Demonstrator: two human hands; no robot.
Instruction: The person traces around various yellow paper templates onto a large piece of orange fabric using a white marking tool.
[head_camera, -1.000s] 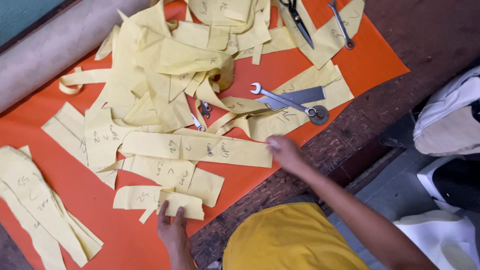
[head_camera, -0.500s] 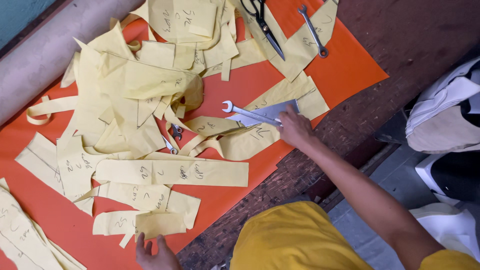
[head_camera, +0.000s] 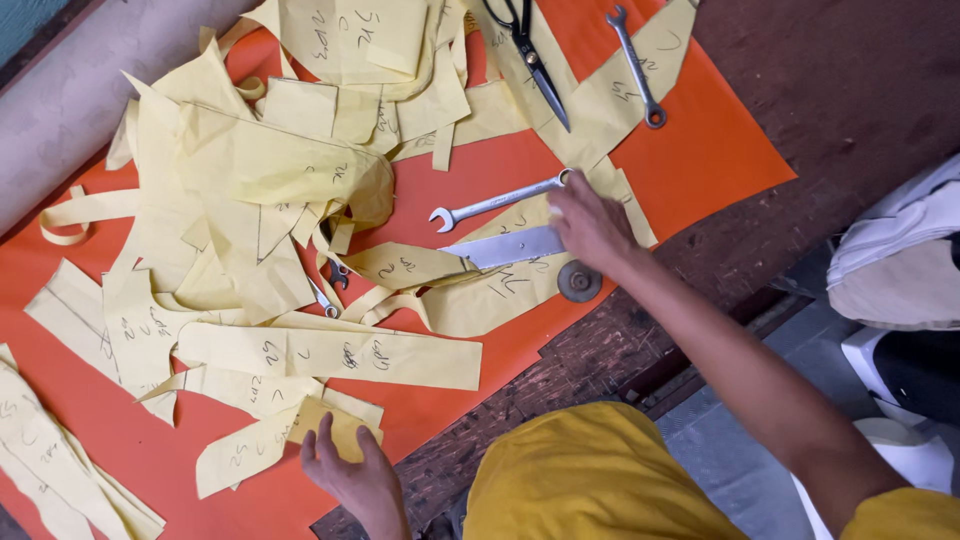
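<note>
Reaching further up the bench, right hand (head_camera: 590, 225) is now closing its grip on the flat metal blade (head_camera: 505, 247) lying over yellow paper patterns (head_camera: 330, 352), just below a wrench (head_camera: 495, 203). Blade looks stiff, thin, sharp-edged; best held by its blunt end. Left hand (head_camera: 350, 472) is pressing flat, fingers spread, on a paper piece.

Right hand (head_camera: 592, 225) reaches out, fingers curled — left hand (head_camera: 352, 470) lies flat.
</note>
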